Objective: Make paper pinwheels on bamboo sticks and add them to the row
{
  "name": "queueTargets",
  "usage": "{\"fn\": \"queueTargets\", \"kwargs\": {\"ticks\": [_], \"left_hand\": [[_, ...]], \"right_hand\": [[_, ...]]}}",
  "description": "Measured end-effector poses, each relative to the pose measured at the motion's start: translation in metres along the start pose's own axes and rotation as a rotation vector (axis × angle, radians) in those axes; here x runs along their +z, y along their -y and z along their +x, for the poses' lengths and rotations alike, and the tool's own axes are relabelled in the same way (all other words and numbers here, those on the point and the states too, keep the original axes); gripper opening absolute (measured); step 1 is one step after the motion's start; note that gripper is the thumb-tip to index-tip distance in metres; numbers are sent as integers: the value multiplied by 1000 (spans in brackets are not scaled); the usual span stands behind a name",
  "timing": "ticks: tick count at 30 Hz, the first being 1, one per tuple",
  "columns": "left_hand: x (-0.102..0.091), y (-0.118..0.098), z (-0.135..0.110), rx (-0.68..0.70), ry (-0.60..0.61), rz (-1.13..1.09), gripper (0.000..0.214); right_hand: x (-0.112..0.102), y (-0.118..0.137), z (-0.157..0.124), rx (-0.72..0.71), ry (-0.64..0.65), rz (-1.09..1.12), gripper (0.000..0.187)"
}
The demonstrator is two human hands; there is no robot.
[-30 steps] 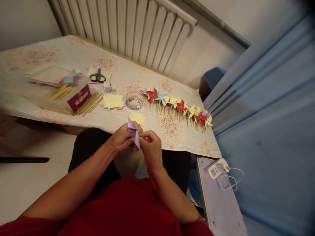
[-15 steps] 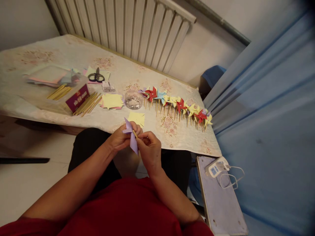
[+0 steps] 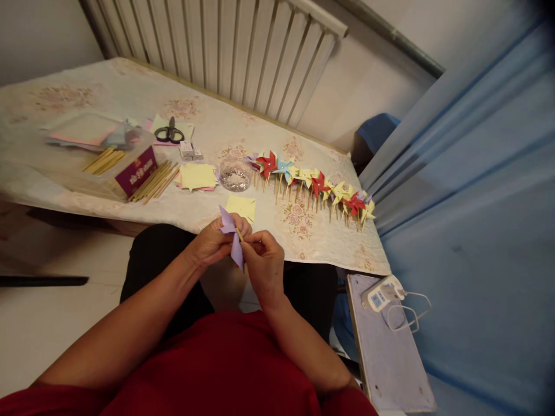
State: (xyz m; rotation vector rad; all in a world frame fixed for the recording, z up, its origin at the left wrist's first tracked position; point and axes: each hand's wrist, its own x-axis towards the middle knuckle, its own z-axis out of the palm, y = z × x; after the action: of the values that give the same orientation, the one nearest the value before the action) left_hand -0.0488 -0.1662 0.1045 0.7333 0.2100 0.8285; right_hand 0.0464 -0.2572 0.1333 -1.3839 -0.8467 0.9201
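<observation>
Beyond the hands, yellow paper point(image 3: 241, 206), bead jar point(image 3: 235, 175), pinwheel row point(image 3: 313, 186)

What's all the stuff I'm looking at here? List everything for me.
purple pinwheel: one, lilac, in front of the table's near edge
wooden stick: one, tan, at the pinwheel's middle
yellow paper square: one, on the table, near edge
finished pinwheels: one row, too overlapped to count; red, yellow, blue, purple; right end
clear dish: one, left of that row
wooden sticks: two bundles, tan, flanking the purple-labelled box
scissors: one pair, black handles, farther back
radiator: one, white, behind the table
curtain: blue, right side
left hand: pinches the pinwheel
right hand: pinches it too
</observation>
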Motion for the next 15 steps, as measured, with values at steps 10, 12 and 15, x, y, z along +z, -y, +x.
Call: {"fn": "queueTargets", "kwargs": {"ticks": [10,12,15], "left_hand": [[2,2,1,31,-24,34,27],[1,3,1,27,-29,33,26],[-1,4,2,27,-22,29,23]], "right_hand": [[-1,-4,3,34,13,36,14],[-2,-4,3,34,14,42,14],[-2,-3,3,43,18,47,15]]}}
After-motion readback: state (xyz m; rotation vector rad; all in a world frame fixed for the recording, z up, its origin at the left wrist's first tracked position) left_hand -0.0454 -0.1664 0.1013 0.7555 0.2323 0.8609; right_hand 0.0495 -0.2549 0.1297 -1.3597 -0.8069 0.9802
